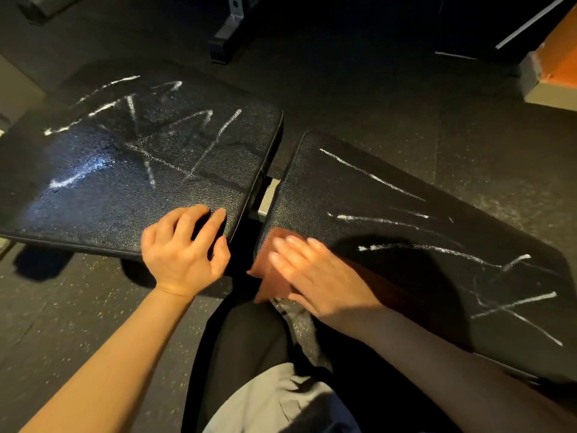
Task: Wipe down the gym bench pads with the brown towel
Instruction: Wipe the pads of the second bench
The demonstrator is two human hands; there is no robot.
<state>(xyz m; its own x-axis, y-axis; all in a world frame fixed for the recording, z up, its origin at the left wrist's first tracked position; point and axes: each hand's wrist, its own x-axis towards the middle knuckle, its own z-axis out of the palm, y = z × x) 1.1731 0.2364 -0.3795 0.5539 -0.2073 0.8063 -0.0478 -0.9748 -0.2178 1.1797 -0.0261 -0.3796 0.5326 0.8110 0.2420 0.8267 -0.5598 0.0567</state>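
Two black bench pads lie side by side, both streaked with white chalk lines. My left hand (pixel 184 248) rests on the near right corner of the left pad (pixel 103 189), fingers spread and slightly bent, thumb at the pad's edge. With straight fingers, my right hand (pixel 315 273) lies flat on the brown towel (pixel 271 270) and presses it onto the near left corner of the right pad (pixel 406 232). That hand is blurred. Only the towel's left part shows; the hand and forearm cover the rest.
A grey metal frame piece (pixel 268 195) shows in the gap between the pads. A dark machine foot (pixel 228 32) stands on the speckled rubber floor behind. An orange and grey block (pixel 552 73) sits at the far right. My legs are below the gap.
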